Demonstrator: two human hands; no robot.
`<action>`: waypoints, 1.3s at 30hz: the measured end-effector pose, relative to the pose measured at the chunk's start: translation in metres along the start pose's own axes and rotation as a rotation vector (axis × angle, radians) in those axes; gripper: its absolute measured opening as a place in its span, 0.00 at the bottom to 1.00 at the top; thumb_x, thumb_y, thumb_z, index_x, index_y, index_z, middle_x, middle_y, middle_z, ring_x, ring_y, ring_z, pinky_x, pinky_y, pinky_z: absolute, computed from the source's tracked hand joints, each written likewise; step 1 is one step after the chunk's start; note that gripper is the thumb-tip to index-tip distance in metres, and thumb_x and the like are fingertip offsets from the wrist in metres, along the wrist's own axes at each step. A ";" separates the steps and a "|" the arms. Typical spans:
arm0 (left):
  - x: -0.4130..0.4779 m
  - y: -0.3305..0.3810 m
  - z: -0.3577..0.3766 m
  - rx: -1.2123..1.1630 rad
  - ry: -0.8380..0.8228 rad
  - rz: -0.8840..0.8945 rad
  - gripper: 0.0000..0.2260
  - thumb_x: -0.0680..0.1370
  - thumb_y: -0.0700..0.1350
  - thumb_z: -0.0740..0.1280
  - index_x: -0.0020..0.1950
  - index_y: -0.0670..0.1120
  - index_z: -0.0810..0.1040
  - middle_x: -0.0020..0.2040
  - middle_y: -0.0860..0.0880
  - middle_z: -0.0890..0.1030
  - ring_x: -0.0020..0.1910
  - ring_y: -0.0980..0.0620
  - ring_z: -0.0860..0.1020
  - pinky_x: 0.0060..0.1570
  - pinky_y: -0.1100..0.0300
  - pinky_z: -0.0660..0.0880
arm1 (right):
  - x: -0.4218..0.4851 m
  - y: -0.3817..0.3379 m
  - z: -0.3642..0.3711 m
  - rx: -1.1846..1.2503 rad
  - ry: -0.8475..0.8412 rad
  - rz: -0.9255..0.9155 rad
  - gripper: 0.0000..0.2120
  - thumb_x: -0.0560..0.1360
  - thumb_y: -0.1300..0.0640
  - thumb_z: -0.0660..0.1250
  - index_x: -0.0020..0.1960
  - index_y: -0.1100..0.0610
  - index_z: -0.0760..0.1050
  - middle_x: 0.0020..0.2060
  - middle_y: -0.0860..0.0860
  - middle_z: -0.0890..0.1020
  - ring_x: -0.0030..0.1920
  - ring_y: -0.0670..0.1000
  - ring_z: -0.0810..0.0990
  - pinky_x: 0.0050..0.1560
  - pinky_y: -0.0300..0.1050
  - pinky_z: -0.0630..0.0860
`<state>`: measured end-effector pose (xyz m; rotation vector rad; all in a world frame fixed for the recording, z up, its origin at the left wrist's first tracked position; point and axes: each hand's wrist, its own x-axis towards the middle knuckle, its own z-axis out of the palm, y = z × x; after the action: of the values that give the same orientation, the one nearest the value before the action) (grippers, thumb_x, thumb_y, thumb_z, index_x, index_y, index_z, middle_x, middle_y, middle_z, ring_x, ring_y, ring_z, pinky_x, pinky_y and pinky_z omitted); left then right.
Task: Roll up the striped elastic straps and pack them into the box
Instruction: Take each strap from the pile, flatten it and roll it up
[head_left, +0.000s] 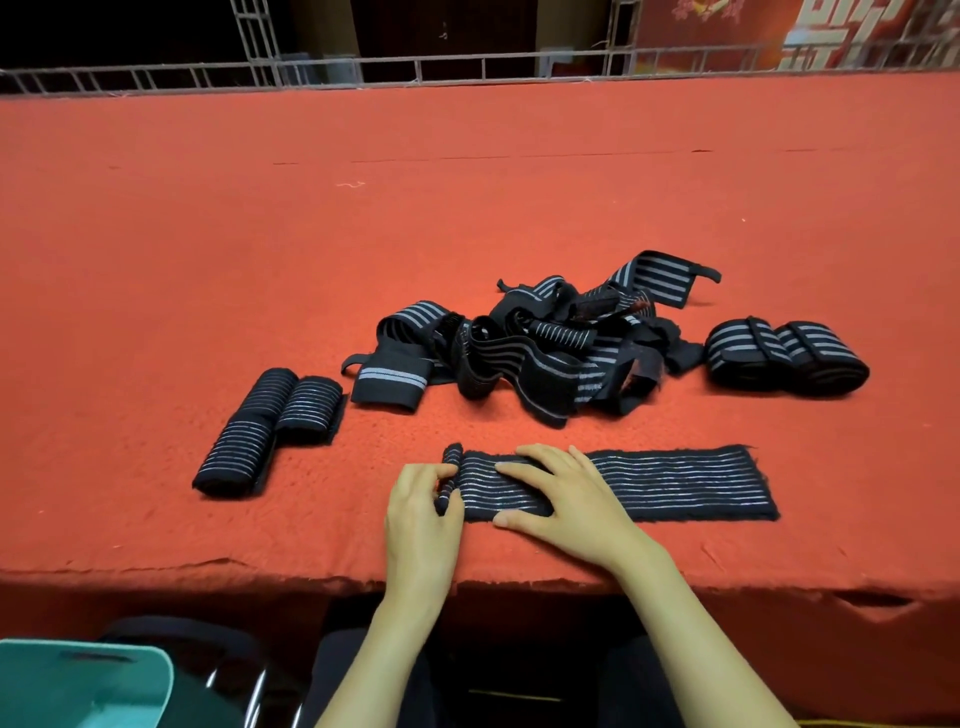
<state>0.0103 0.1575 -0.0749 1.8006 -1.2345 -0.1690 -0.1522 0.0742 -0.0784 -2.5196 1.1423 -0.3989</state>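
Evidently, only a few rolled straps (265, 431) are laid beside the tangled pile (545, 353), none packed, while in front of that pile a flat strap (675, 483) is pinched at its barely-rolled end by the left hand (423, 499) and pressed down by the flat, relaxed right hand (561, 493).

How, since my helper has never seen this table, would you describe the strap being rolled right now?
On the red table, look at the near edge, in front of the tangled pile. The flat strap lies there, left hand pinching its rolled end, right hand pressing on it. Unlike the finished left rolls and right rolls, it lies mostly spread out.
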 end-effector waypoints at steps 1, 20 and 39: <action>0.000 0.000 0.003 0.018 -0.013 0.044 0.08 0.71 0.36 0.71 0.49 0.46 0.81 0.46 0.54 0.78 0.43 0.52 0.75 0.48 0.59 0.73 | -0.002 0.002 0.000 -0.010 0.010 0.006 0.40 0.64 0.23 0.48 0.71 0.39 0.65 0.71 0.39 0.63 0.73 0.40 0.56 0.74 0.43 0.37; 0.010 0.006 -0.001 0.154 -0.174 -0.155 0.10 0.75 0.51 0.67 0.54 0.49 0.76 0.41 0.54 0.76 0.49 0.50 0.71 0.51 0.57 0.68 | -0.013 -0.002 -0.001 -0.066 -0.038 -0.084 0.27 0.74 0.30 0.45 0.68 0.37 0.66 0.75 0.42 0.53 0.75 0.45 0.47 0.73 0.63 0.39; 0.008 -0.011 -0.024 0.136 0.022 -0.039 0.08 0.70 0.41 0.70 0.47 0.45 0.76 0.41 0.51 0.75 0.46 0.48 0.73 0.49 0.52 0.71 | 0.003 -0.036 0.005 0.018 -0.016 -0.058 0.19 0.73 0.37 0.64 0.59 0.45 0.71 0.68 0.42 0.64 0.72 0.43 0.55 0.73 0.62 0.43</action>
<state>0.0345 0.1666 -0.0667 1.9398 -1.2203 -0.0886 -0.1246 0.0946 -0.0673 -2.5401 1.0573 -0.4019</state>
